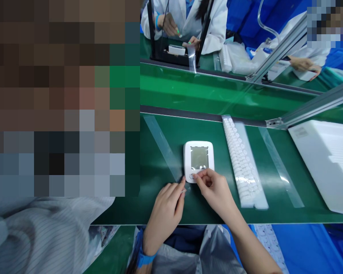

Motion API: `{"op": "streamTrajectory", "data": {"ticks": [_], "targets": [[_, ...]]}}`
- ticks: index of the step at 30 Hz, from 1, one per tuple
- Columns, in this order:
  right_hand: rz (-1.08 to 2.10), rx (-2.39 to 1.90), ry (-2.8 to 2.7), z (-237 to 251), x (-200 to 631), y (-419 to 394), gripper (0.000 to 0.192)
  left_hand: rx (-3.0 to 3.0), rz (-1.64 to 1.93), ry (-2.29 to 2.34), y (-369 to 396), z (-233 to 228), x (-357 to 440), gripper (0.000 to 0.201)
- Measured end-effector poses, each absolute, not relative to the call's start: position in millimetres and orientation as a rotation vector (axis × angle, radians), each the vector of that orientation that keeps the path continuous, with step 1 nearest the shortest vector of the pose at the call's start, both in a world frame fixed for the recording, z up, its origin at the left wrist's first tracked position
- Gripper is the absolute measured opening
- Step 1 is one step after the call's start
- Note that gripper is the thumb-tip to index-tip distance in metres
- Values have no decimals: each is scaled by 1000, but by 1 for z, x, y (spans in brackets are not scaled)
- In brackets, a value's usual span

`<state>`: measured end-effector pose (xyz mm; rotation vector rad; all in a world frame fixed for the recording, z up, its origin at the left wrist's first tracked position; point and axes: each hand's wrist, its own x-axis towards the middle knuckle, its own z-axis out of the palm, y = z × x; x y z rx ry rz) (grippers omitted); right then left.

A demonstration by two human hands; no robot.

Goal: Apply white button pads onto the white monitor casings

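A white monitor [187,161] with a grey display screen [199,157] lies face up on the green table [217,205]. My right hand [217,190] reaches over its lower face, thumb and forefinger pinched against the front below the screen. Whatever sits between those fingertips is hidden. At the monitor's lower left corner, my left hand [167,203] touches the edge with its forefinger. A small whitish, see-through piece [183,190] shows between that hand's thumb and forefinger; its kind is unclear. A blue band [145,258] circles the left wrist.
Right of the monitor lies a clear strip [242,163] carrying rows of round white pieces. Clear tape strips [282,171] [161,146] cross the table. A white tray [311,160] stands far right, below a metal frame bar [322,101]. Co-workers in white coats [217,26] work across the divider.
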<state>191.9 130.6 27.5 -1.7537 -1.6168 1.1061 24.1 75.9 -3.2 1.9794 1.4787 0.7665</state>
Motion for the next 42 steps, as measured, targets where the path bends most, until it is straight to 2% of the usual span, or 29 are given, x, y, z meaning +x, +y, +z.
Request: {"op": "streamTrajectory", "data": {"ticks": [33, 42], "targets": [[982, -1710, -1720, 27, 187, 128, 24, 1961, 787, 1478, 75, -3, 24, 45], [1030, -1684, -1709, 30, 189, 129, 26, 1966, 787, 1466, 77, -1, 23, 44]]}}
